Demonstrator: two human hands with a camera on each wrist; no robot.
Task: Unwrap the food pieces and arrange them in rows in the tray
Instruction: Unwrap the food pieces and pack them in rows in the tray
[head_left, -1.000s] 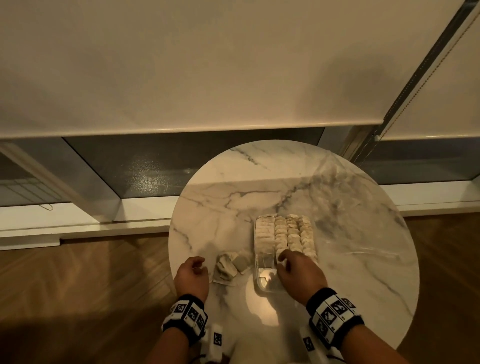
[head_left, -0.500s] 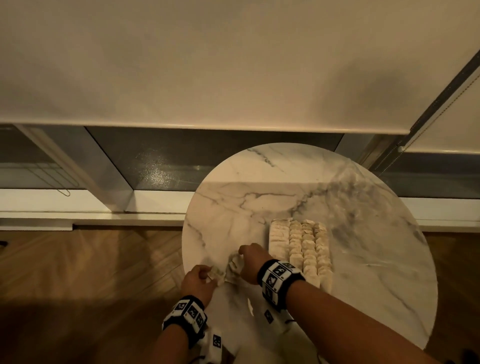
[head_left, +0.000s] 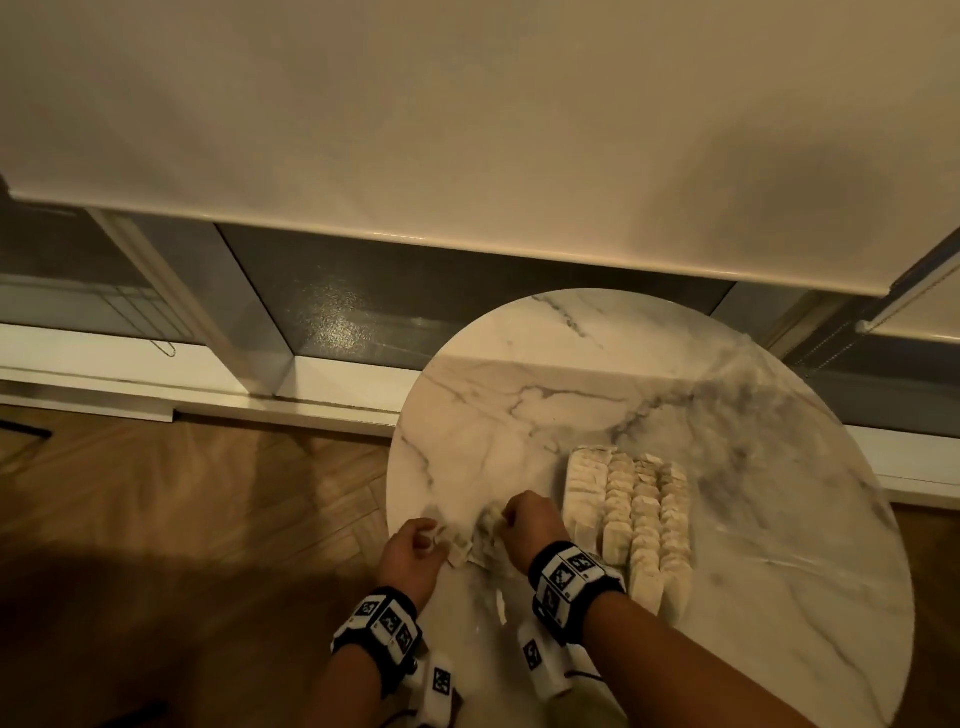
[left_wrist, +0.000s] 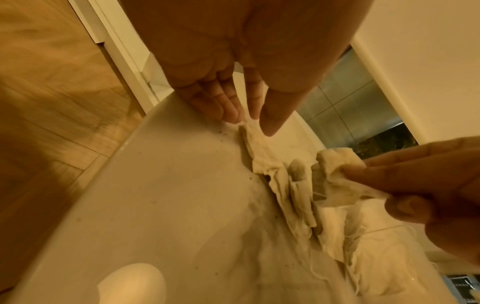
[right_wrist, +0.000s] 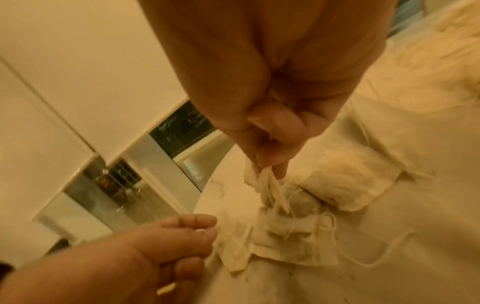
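A clear tray (head_left: 570, 488) on the round marble table (head_left: 545, 405) holds rows of pale food pieces (head_left: 647, 514). Left of it lies a crumpled cloth wrapper (head_left: 467, 540) with a greyish lump inside (right_wrist: 301, 202). My left hand (left_wrist: 249, 121) pinches one corner of the cloth (left_wrist: 257, 152) near the table's left edge. My right hand (right_wrist: 267, 168) pinches another fold of the same cloth (right_wrist: 270, 185), lifted slightly off the table. The two hands sit close together in the head view, left hand (head_left: 415, 540) and right hand (head_left: 519, 522). More wrapped bundles (right_wrist: 337, 185) lie just behind.
The table's left edge (left_wrist: 124, 148) is right beside my left hand, with wooden floor (head_left: 182, 519) below. A window sill and a lowered blind (head_left: 467, 130) run behind the table. Bare marble stretches beyond and to the right of the tray.
My right hand left the near end of the tray and crossed left to the cloth bundle. Both hands now hold the cloth. The head view has swung left.
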